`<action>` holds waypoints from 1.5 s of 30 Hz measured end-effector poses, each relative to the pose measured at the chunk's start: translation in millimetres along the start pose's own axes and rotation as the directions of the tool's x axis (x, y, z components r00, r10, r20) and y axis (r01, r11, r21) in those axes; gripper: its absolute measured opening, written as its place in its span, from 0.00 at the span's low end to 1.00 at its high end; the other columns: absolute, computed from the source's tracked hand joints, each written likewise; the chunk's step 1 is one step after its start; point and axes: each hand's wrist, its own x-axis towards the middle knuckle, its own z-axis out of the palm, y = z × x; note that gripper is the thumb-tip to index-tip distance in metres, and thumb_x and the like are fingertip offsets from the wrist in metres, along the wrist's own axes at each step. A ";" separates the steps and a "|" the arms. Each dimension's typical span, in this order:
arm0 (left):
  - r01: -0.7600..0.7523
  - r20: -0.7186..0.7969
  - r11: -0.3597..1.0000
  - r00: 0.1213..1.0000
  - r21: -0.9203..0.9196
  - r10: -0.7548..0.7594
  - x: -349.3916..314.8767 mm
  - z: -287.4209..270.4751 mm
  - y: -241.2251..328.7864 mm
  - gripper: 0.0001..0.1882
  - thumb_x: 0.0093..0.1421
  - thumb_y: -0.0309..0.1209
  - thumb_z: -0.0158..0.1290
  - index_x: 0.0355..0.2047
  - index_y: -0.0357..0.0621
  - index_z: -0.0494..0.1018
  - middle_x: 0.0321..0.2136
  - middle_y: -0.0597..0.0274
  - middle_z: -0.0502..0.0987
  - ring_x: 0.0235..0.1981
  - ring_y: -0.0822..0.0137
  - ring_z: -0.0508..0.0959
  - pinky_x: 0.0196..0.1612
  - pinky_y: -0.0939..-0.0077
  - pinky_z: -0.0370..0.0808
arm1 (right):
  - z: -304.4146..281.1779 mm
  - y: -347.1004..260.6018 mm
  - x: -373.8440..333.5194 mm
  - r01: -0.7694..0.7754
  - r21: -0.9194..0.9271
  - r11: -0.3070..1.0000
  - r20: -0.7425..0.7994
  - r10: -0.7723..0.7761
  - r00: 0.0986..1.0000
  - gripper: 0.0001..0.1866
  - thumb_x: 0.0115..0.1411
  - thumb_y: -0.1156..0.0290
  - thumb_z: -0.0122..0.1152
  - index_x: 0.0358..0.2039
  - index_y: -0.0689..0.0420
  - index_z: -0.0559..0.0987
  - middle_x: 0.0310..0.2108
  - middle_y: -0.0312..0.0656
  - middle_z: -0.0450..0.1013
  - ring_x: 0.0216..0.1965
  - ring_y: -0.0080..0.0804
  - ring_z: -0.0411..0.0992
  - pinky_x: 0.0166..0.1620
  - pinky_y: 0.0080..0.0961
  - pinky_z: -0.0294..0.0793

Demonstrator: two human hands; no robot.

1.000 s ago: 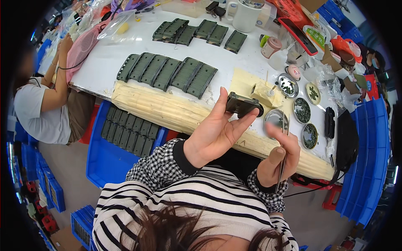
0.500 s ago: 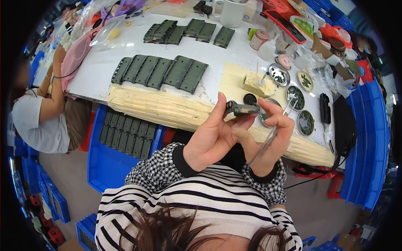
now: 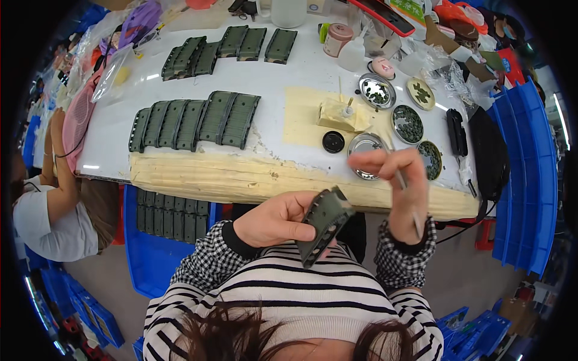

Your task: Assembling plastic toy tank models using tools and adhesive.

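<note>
Left hand (image 3: 274, 219) curled around a dark green plastic plate (image 3: 325, 224), held tilted just above the striped chest. Right hand (image 3: 403, 192) beside it, fingers pinched on a thin stick (image 3: 408, 198). Beyond lies the white table (image 3: 289, 78), green plates rowed (image 3: 195, 120).

My left hand (image 3: 274, 219) grips a dark green plate (image 3: 324, 224); just beside it, my right hand (image 3: 402, 192) pinches a thin stick (image 3: 407, 195).

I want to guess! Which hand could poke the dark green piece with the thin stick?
Probably the right hand: it already pinches the thin stick beside the dark green plastic piece, which the left hand grips.
</note>
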 end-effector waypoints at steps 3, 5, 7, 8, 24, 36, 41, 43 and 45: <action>-0.069 -0.196 0.997 0.978 0.022 0.072 5.5 21.7 18.1 0.31 0.59 0.24 0.54 0.60 0.36 0.54 0.45 0.45 0.74 0.46 0.52 0.78 0.46 0.58 0.79 | -40.4 -13.1 21.3 0.013 -0.782 0.623 -0.131 -0.184 0.974 0.21 0.70 0.61 0.37 0.51 0.63 0.71 0.55 0.56 0.66 0.56 0.48 0.66 0.61 0.32 0.58; -0.098 -0.268 0.987 0.954 0.131 0.131 9.1 23.5 22.6 0.29 0.61 0.23 0.52 0.60 0.39 0.54 0.44 0.44 0.74 0.46 0.52 0.78 0.47 0.61 0.78 | -61.7 -4.7 31.6 -0.051 -0.915 0.401 -0.144 -0.204 0.968 0.13 0.67 0.71 0.42 0.44 0.62 0.74 0.43 0.53 0.71 0.44 0.48 0.71 0.49 0.30 0.67; -0.096 -0.311 0.970 0.936 0.223 0.164 12.2 21.6 26.5 0.28 0.62 0.23 0.50 0.61 0.40 0.54 0.45 0.44 0.74 0.45 0.53 0.78 0.47 0.62 0.78 | -79.2 4.7 34.3 -0.251 -0.813 0.526 -0.293 0.004 0.956 0.10 0.64 0.75 0.45 0.40 0.62 0.75 0.36 0.50 0.72 0.36 0.47 0.71 0.41 0.32 0.69; -0.108 -0.317 0.954 0.927 0.281 0.198 14.5 19.8 26.5 0.28 0.63 0.23 0.48 0.61 0.42 0.53 0.45 0.44 0.74 0.44 0.55 0.79 0.48 0.63 0.78 | -89.2 12.5 39.5 -0.094 -0.880 0.465 -0.164 -0.113 0.980 0.06 0.60 0.76 0.52 0.34 0.63 0.75 0.28 0.48 0.70 0.28 0.44 0.69 0.32 0.36 0.66; -0.208 -0.387 0.883 0.839 0.422 0.382 15.5 12.1 26.3 0.21 0.64 0.21 0.47 0.56 0.39 0.56 0.46 0.48 0.74 0.45 0.63 0.78 0.49 0.68 0.76 | -105.2 42.0 69.0 -0.109 -0.936 0.334 -0.062 0.148 0.987 0.06 0.55 0.75 0.58 0.30 0.64 0.72 0.29 0.53 0.72 0.31 0.51 0.72 0.33 0.39 0.69; -0.218 -0.336 0.777 0.809 0.590 0.482 14.4 6.2 25.9 0.25 0.64 0.19 0.45 0.59 0.41 0.51 0.52 0.47 0.69 0.50 0.62 0.75 0.52 0.66 0.74 | -108.1 40.3 65.6 -0.206 -0.851 0.483 -0.189 0.084 0.978 0.07 0.54 0.76 0.62 0.34 0.62 0.78 0.27 0.49 0.76 0.28 0.36 0.76 0.32 0.25 0.71; -0.301 -0.302 0.737 0.771 0.605 0.562 19.8 12.2 24.9 0.30 0.63 0.17 0.44 0.63 0.45 0.47 0.57 0.49 0.63 0.52 0.62 0.73 0.53 0.64 0.74 | -112.5 39.3 62.9 -0.166 -0.852 0.497 -0.175 0.028 0.984 0.06 0.54 0.77 0.62 0.32 0.62 0.80 0.30 0.48 0.78 0.30 0.33 0.77 0.34 0.23 0.72; -0.341 -0.259 0.694 0.753 0.634 0.606 21.1 12.6 24.9 0.28 0.64 0.18 0.43 0.62 0.44 0.48 0.57 0.50 0.62 0.51 0.62 0.74 0.53 0.64 0.75 | -106.9 31.1 63.4 -0.164 -0.863 0.479 -0.200 -0.026 0.979 0.06 0.54 0.79 0.61 0.33 0.62 0.80 0.30 0.47 0.77 0.30 0.33 0.76 0.34 0.23 0.72; -0.334 -0.244 0.693 0.766 0.640 0.594 20.8 12.1 25.7 0.24 0.65 0.20 0.42 0.60 0.43 0.52 0.57 0.51 0.62 0.49 0.64 0.75 0.52 0.65 0.75 | -93.7 14.2 62.3 -0.121 -0.861 0.494 -0.176 -0.067 0.982 0.07 0.53 0.81 0.61 0.34 0.62 0.80 0.29 0.46 0.76 0.30 0.32 0.75 0.34 0.22 0.71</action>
